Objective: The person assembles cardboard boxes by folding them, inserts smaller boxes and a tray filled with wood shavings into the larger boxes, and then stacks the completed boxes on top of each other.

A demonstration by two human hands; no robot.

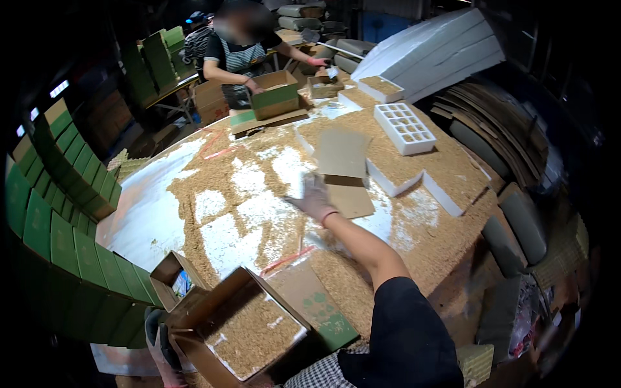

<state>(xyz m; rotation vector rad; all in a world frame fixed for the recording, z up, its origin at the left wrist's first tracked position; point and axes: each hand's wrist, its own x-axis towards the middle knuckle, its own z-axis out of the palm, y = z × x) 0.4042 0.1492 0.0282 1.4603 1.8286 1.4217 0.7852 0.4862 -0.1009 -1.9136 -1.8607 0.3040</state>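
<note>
My left hand [162, 347], in a grey and pink glove with dark coated fingers, grips the left edge of an open cardboard box [294, 317]. The box stands close to me, filled with sawdust [255, 336] in which white edges of foam show. Stretched out over the table, my right hand [315, 199] wears a similar glove and is blurred. Its thumb points left, apart from the fingers, and the palm faces down. Just beyond it lies a folded cardboard piece [343, 155], also blurred; I cannot tell whether the fingertips touch it.
Sawdust covers much of the white table [145, 210]. A white foam tray with square cells [404, 129] and foam strips [442, 195] lie at right. A small carton [176, 282] stands beside my box. Green boxes [77, 252] are stacked left. Across, a co-worker handles a green box [275, 100].
</note>
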